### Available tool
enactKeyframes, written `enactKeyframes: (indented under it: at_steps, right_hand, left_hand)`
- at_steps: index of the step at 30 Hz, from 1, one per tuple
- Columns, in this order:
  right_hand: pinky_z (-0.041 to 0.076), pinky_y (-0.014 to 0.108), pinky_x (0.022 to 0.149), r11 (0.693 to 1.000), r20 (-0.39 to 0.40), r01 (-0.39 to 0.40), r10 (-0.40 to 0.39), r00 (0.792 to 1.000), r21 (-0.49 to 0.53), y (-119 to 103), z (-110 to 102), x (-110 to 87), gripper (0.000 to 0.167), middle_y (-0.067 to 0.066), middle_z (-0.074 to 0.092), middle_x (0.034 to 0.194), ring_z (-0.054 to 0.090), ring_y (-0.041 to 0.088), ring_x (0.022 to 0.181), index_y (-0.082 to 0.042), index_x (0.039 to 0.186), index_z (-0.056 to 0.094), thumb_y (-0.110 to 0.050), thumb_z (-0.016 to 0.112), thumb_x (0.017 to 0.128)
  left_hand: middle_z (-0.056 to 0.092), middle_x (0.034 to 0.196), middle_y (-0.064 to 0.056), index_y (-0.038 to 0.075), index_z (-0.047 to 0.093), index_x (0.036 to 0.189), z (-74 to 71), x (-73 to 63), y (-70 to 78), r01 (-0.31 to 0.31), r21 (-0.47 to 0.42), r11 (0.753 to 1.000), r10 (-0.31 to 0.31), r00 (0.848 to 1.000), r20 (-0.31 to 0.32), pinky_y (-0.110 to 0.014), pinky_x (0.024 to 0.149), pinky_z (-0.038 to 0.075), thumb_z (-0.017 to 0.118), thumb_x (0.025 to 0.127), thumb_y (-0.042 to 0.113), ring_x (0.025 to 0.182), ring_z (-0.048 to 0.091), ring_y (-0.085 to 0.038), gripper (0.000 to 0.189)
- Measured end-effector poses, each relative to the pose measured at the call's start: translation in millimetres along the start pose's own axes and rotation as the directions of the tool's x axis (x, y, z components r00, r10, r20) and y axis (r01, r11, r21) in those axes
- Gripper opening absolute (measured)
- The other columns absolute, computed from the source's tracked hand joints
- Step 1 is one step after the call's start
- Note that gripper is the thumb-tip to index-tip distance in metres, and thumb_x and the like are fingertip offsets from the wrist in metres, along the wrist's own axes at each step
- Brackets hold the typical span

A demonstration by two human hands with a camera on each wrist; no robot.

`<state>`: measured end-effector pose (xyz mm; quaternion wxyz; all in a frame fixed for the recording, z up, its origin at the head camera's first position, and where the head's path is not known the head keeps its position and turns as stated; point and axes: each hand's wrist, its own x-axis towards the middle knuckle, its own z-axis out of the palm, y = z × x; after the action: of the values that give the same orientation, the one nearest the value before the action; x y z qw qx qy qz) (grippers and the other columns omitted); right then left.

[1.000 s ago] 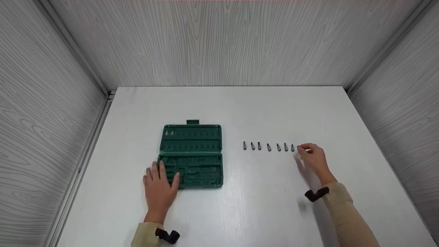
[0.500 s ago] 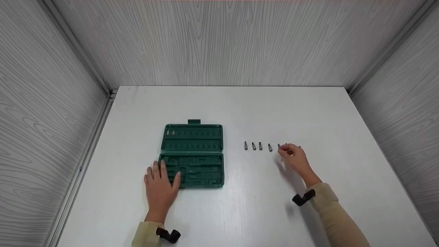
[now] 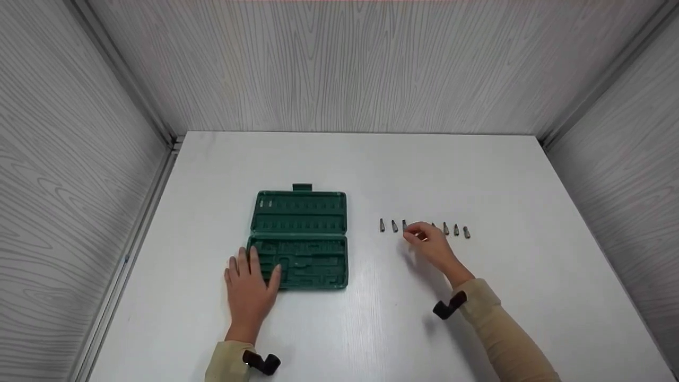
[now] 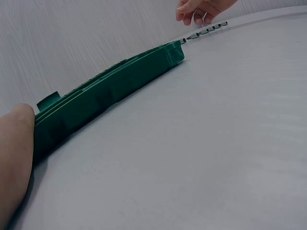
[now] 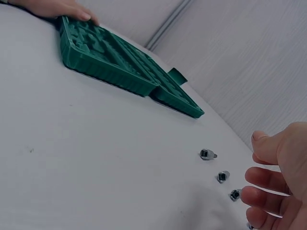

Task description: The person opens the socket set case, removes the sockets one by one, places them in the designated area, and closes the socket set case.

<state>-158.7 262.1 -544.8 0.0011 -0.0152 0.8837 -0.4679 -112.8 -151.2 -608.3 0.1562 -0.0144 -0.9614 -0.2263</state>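
Observation:
A green plastic tool case point(image 3: 299, 289) lies unfolded on the table, with moulded recesses in both halves. My left hand point(image 3: 248, 297) rests on its near left corner, fingers spread and thumb over the near half. To the right, several small metal bit sockets point(image 3: 382, 225) lie in a row; square holes show in the ends of those nearest the right wrist camera, such as this bit socket point(image 5: 207, 154). Over the middle of that row hangs my right hand point(image 3: 432, 246), hiding part of it. In the right wrist view its fingers point(image 5: 261, 197) are loosely bent and nothing sits between them and the thumb.
The case's latch tab point(image 3: 302, 187) sticks out at its far edge. Two small pale marks point(image 3: 265, 203) show in the far half's upper left. Wood-grain panels point(image 3: 339, 63) enclose the white table point(image 3: 371, 329) at the back and both sides.
My right hand has travelled left along the row, from its right end to its middle, uncovering the sockets at the right. The left hand stays on the case.

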Motion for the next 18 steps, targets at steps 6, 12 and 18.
enactKeyframes:
  at_steps: [6,12,18]
  right_hand:
    - [0.045,0.034,0.075,0.998,0.030,0.053,-0.054,0.998,0.037,-7.9,13.4,3.4,0.025,0.005,0.064,0.098,0.056,0.020,0.087,-0.005,0.103,0.066,-0.026,0.064,0.090]
    - [0.045,0.031,0.072,0.995,0.060,0.074,-0.078,0.995,0.062,-16.3,25.2,7.1,0.025,0.002,0.064,0.094,0.056,0.019,0.084,-0.005,0.103,0.066,-0.026,0.064,0.089]
    - [0.045,0.029,0.067,0.992,0.085,0.107,-0.112,0.990,0.060,-28.4,36.4,10.8,0.024,0.002,0.063,0.090,0.055,0.018,0.080,-0.006,0.103,0.067,-0.025,0.064,0.089]
  left_hand:
    - [0.027,0.145,-0.025,-0.001,0.031,0.143,3.7,-0.5,-0.7,-0.016,-0.004,1.000,0.016,1.000,-0.025,-0.060,0.103,0.016,0.048,0.089,0.054,0.130,0.022,-0.048,0.078]
    - [0.028,0.144,-0.025,-0.001,0.032,0.143,4.9,-1.1,-0.3,-0.022,-0.015,1.000,0.021,0.999,-0.036,-0.060,0.103,0.016,0.047,0.090,0.054,0.130,0.022,-0.049,0.078]
    - [0.027,0.145,-0.025,0.000,0.032,0.143,4.1,-1.8,-0.3,-0.017,-0.018,1.000,0.016,0.999,-0.034,-0.060,0.103,0.015,0.047,0.090,0.054,0.131,0.021,-0.048,0.078]
